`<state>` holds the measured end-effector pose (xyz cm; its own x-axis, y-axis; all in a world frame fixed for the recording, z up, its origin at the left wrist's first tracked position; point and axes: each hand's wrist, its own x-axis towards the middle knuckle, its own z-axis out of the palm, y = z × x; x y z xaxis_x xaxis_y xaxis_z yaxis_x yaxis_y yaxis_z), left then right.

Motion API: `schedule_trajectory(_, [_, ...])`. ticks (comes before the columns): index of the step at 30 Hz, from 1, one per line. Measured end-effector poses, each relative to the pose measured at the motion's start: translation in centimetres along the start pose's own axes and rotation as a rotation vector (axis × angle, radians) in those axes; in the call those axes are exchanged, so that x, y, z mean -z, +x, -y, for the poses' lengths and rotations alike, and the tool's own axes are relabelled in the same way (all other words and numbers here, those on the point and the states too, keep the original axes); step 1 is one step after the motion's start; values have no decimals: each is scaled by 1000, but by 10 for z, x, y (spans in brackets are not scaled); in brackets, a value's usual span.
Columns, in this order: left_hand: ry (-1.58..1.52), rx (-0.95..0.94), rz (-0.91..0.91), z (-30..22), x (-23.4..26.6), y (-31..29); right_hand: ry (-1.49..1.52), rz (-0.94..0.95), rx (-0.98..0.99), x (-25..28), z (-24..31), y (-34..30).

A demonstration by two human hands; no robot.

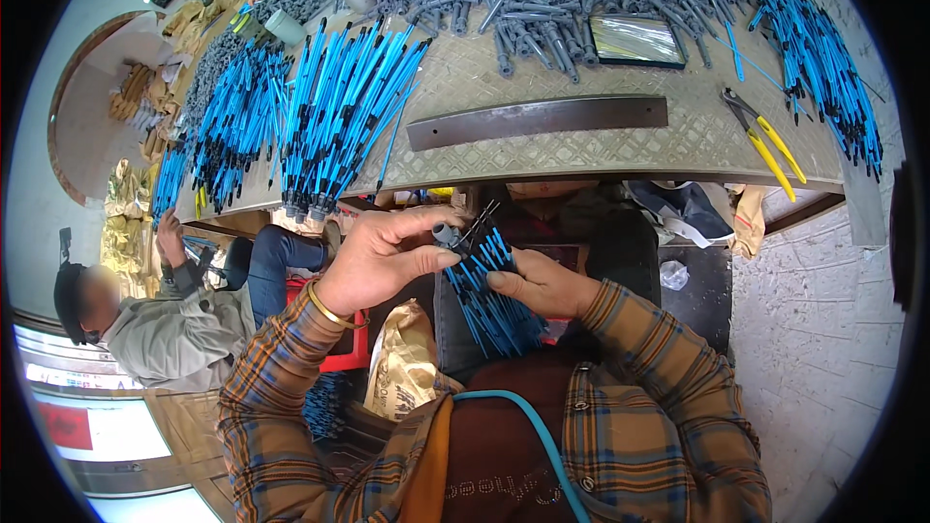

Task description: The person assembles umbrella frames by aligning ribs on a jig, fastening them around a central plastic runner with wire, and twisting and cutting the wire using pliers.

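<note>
A grey fitting [445,232] is pinched by the left hand [380,257] just beside a bundle of thin blue rods [492,315], which is gripped by the right hand [548,282] near the front edge of the worktable [542,160].

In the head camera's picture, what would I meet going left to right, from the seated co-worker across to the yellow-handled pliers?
Seated co-worker, wearer's left hand, bundle of blue rods, wearer's right hand, crumpled plastic, yellow-handled pliers.

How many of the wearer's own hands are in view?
2: the left hand holds a grey plastic fitting; the right hand, beside it, holds a bundle of slim blue rods. Some fingers are hidden.
</note>
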<state>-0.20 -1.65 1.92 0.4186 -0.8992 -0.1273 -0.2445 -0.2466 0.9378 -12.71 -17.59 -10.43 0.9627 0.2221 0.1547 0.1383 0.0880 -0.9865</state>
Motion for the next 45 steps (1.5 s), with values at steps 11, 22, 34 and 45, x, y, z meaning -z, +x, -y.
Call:
schedule_trajectory(11, [198, -17, -86, -8, -12, -9, -67, -198, -4, -24, -1, -5])
schedule_trajectory(22, [106, 3, 13, -27, -7, 5, -406, -297, 79, -12, 19, -13])
schedule_trajectory(34, [32, 43, 140, -5, 3, 20, -3, 154, -154, 19, 4, -3])
schedule_trajectory(45, [104, -54, -61, 10, -10, 19, -237, -206, -105, -9, -3, -4])
